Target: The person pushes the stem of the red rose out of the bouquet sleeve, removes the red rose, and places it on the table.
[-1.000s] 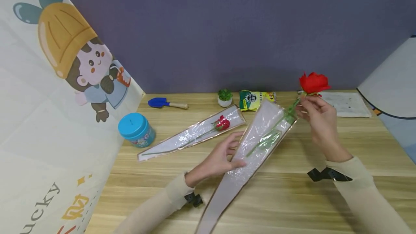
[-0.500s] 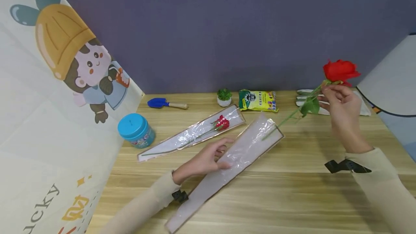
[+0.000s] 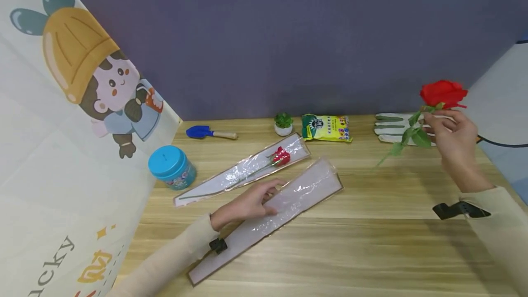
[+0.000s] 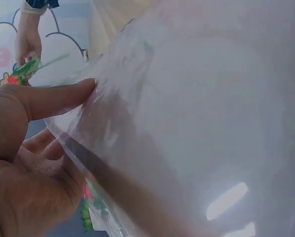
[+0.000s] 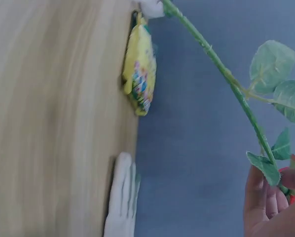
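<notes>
My left hand (image 3: 251,203) pinches a long, tapering clear-and-white flower sleeve (image 3: 299,196) by its edge. In the left wrist view the thumb lies on the sleeve's face and the other fingers are behind it. I see no flower in this sleeve. At the right, my right hand (image 3: 455,143) holds a red artificial rose (image 3: 443,94) by the stem just beneath the bloom. The rose's green stem (image 5: 216,61) and leaves run free, apart from the sleeve. Behind the left hand, a second sleeve (image 3: 247,167) lies on the table with a smaller red rose (image 3: 282,156) inside.
A blue lidded tub (image 3: 171,166) stands at the left. Along the back are a blue trowel (image 3: 200,132), a small potted plant (image 3: 283,124), a yellow-green packet (image 3: 326,127) and white-and-green gloves (image 3: 389,127). A dark wall rises behind the wooden table (image 3: 392,233).
The right hand has drawn the rose out of the sleeve and moved it right. The left hand has shifted left and down with the sleeve. The gloves have come into view.
</notes>
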`<action>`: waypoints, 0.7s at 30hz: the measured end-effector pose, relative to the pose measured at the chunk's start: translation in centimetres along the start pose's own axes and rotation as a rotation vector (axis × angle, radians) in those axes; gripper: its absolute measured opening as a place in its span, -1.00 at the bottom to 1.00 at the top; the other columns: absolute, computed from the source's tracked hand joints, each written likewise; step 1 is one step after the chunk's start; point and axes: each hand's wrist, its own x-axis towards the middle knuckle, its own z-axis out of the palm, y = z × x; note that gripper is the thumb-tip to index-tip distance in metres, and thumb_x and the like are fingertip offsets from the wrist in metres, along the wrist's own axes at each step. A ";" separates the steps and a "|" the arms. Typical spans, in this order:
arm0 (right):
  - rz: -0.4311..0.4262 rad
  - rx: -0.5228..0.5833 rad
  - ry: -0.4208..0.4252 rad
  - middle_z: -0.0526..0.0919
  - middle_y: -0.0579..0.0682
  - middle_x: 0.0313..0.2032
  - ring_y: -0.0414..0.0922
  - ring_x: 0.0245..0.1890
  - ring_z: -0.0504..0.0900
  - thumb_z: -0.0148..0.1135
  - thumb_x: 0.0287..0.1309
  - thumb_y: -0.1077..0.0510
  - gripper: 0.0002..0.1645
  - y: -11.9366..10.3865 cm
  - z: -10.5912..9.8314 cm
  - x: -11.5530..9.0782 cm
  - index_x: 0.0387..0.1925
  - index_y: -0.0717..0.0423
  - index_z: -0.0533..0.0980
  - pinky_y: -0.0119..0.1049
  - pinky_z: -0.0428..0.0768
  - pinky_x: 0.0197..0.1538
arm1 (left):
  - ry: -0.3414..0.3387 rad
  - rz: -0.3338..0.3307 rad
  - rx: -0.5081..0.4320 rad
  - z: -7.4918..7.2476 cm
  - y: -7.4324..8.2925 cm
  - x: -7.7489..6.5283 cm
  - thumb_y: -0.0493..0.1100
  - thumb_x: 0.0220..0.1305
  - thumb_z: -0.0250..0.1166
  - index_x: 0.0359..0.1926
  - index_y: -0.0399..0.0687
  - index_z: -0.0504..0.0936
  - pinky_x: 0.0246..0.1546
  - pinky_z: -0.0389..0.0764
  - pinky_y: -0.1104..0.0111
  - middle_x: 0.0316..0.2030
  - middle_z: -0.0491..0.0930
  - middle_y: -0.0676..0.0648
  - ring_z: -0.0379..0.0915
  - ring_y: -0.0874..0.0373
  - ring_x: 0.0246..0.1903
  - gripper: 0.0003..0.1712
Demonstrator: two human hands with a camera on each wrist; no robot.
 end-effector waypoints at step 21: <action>0.105 -0.591 -0.350 0.64 -0.67 -0.41 -0.61 -0.37 0.60 0.21 0.49 0.04 -0.91 5.3 -2.4 0.8 -0.10 -0.07 0.55 -0.62 0.56 -0.33 | 0.056 -0.038 0.279 -0.5 -0.4 0.2 -0.21 0.02 0.62 0.44 -0.03 0.44 -0.20 0.61 0.38 -0.27 0.64 0.00 0.47 0.22 -0.32 -0.06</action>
